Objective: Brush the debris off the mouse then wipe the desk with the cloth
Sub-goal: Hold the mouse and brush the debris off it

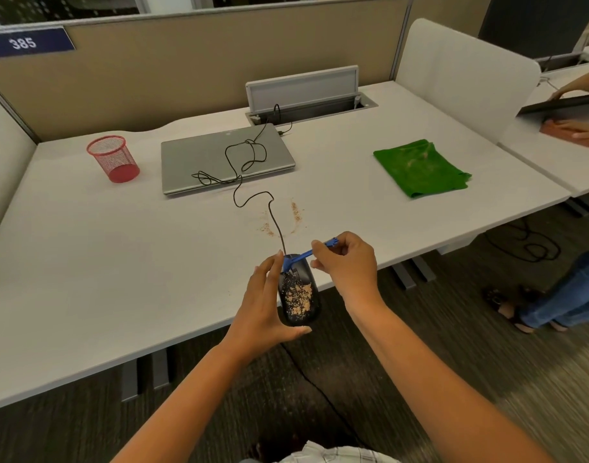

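Left hand grips mouse; laptop beyond.

Two bare forearms, a scrap of checked shirt.

Rising from the lower edge of the frame toward the centre, sleeveless to the elbows, without watch, ring or bracelet. Left hand and right hand ungloved, nails short and unpainted. At bottom centre, a pale garment crossed by thin dark check lines.

Single head-worn wide-angle view, looking forward and down over a white desk, close above the person's forearms.
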Demonstrator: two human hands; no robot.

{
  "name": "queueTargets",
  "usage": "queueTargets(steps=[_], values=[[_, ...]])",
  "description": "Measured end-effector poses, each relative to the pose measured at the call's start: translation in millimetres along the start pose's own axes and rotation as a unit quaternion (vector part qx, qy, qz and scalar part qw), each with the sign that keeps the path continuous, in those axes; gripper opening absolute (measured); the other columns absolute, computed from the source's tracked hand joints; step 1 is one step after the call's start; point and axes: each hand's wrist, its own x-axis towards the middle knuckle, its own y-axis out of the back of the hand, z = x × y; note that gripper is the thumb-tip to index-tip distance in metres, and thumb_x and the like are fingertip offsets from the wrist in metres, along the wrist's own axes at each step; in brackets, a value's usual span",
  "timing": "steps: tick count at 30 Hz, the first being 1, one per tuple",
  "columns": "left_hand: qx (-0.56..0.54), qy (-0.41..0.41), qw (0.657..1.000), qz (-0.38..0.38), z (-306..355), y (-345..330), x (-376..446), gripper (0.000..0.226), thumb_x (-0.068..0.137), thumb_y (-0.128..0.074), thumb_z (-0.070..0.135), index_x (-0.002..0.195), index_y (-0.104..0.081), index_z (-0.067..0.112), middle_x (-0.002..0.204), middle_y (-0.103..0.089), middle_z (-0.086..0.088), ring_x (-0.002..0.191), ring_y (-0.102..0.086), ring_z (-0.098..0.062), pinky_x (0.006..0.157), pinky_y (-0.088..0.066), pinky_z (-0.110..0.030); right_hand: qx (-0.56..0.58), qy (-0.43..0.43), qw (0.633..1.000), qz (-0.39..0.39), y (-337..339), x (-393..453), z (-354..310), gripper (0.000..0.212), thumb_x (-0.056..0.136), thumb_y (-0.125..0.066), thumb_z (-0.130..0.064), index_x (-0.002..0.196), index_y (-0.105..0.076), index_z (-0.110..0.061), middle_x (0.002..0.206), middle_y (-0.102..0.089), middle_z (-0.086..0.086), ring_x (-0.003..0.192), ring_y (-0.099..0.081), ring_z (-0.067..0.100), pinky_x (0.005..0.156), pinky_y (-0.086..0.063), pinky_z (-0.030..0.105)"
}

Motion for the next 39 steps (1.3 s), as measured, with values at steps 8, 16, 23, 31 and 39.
queueTargets(steps=[8,16,23,31,39], values=[[0.004,-0.002,1.000,0.000,3,5,2,0.126,0.056,-0.081,0.054,0.133,0.019,0.056,0.153,-0.006,0.004,0.129,0.000,0.005,0.108,-0.011,-0.032,-0.020,0.026,0.999,-0.018,1,-2,-2,0.020,0.080,-0.070,-0.020,0.068,-0.053,-0.017,0.057,-0.065,-0.005,0.066,-0.070,0.013,0.072,-0.056,0.031],[0.001,0.003,1.000,0.009,-2,4,1,0.125,0.054,-0.079,0.058,0.135,0.016,0.053,0.151,-0.007,0.008,0.127,0.001,0.011,0.106,-0.011,-0.028,-0.012,0.033,0.999,-0.012,9,3,-8,0.022,0.079,-0.071,-0.020,0.068,-0.053,-0.016,0.055,-0.063,-0.007,0.061,-0.069,0.009,0.073,-0.058,0.035],[-0.001,0.007,1.000,0.013,-3,5,1,0.125,0.053,-0.078,0.060,0.135,0.016,0.054,0.151,-0.008,0.007,0.126,0.000,0.010,0.106,-0.011,-0.028,-0.019,0.034,0.999,-0.036,7,-5,-2,0.023,0.079,-0.071,-0.020,0.066,-0.052,-0.017,0.051,-0.064,-0.008,0.062,-0.070,0.012,0.075,-0.058,0.040],[0.013,0.002,1.000,0.008,-5,5,0,0.127,0.054,-0.080,0.058,0.138,0.016,0.050,0.150,-0.006,0.012,0.136,-0.009,-0.009,0.106,-0.018,-0.032,-0.006,0.039,0.999,-0.022,8,1,-7,0.022,0.079,-0.071,-0.019,0.067,-0.052,-0.016,0.060,-0.065,-0.002,0.062,-0.069,0.012,0.074,-0.057,0.035],[0.020,0.000,1.000,0.002,-6,8,-3,0.128,0.055,-0.080,0.056,0.136,0.019,0.051,0.150,-0.007,0.009,0.127,-0.003,0.007,0.105,-0.016,-0.029,0.003,0.032,0.998,-0.047,8,-11,3,0.021,0.079,-0.071,-0.019,0.068,-0.053,-0.015,0.055,-0.067,-0.006,0.063,-0.068,0.008,0.067,-0.055,0.025]])
